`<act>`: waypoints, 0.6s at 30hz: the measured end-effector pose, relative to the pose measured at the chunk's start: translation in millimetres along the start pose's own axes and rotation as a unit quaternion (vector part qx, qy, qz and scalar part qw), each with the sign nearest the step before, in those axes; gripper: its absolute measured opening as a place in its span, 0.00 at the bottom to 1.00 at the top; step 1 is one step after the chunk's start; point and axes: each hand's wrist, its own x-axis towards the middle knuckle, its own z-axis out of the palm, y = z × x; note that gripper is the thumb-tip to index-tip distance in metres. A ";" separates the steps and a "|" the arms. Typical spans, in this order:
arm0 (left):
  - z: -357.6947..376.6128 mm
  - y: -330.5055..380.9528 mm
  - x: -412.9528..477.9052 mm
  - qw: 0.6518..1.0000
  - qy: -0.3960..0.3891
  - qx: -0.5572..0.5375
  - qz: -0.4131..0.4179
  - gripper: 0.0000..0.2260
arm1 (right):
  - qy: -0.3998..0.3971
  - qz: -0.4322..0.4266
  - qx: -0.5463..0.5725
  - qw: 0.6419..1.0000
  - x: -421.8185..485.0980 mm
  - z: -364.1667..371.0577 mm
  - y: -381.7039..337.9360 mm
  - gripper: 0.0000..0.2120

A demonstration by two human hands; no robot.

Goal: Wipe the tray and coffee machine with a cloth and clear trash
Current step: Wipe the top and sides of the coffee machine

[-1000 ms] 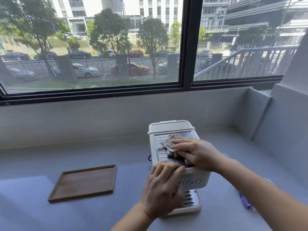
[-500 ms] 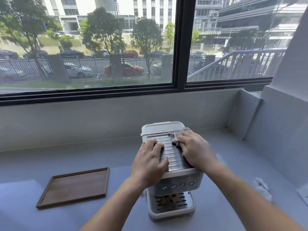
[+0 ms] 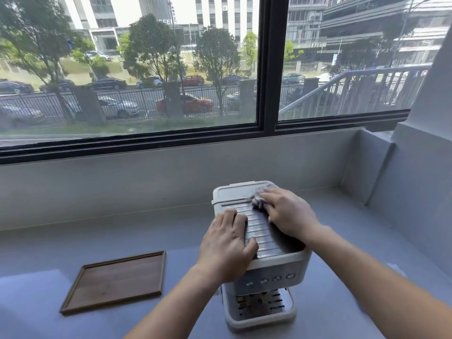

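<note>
A small white coffee machine [image 3: 274, 267] stands on the grey counter, its ribbed metal top facing up. My right hand [image 3: 286, 211] presses a crumpled grey cloth [image 3: 259, 194] onto the far right part of that top, near the white lid at the back. My left hand [image 3: 227, 245] lies flat on the left side of the top, fingers spread over the ribs and the front left corner. A brown wooden tray [image 3: 115, 281] lies flat on the counter to the left of the machine, with nothing on it.
The grey counter [image 3: 73, 241] runs to a low grey wall under a wide window. A grey wall and a stepped corner close off the right side. A pale patch, hard to make out, lies at the right behind my forearm.
My right hand has slid the cloth from the middle of the machine's top toward its far right edge. My left hand has moved from the front panel up onto the ribbed top.
</note>
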 end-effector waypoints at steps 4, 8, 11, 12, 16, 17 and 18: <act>1.2 -1.5 0.5 1.000 -0.010 -0.018 -0.012 0.20 | -0.004 0.088 -0.045 0.995 24.7 6.6 -8.1 0.09; 2.1 -2.9 -0.8 1.000 -0.006 -0.011 -0.006 0.21 | -0.052 -0.040 -0.020 0.998 33.7 18.6 -31.6 0.08; 1.9 -2.4 -0.7 1.000 -0.007 -0.015 -0.007 0.22 | -0.067 -0.083 0.013 0.994 38.9 13.6 -21.8 0.12; 1.9 -2.0 -0.4 1.000 -0.010 -0.017 -0.010 0.22 | -0.057 -0.052 0.004 0.997 41.5 12.4 -17.1 0.14; 2.0 -0.7 -0.2 1.000 -0.006 -0.019 -0.013 0.20 | -0.055 -0.002 0.005 0.998 60.2 21.6 -24.2 0.14; 2.0 -1.1 -0.4 1.000 -0.002 -0.016 -0.012 0.20 | -0.078 -0.036 0.033 0.996 62.7 25.9 -32.4 0.14; 1.7 -1.4 -0.5 1.000 0.002 -0.016 -0.011 0.19 | -0.104 -0.072 0.058 0.990 63.3 29.0 -40.4 0.14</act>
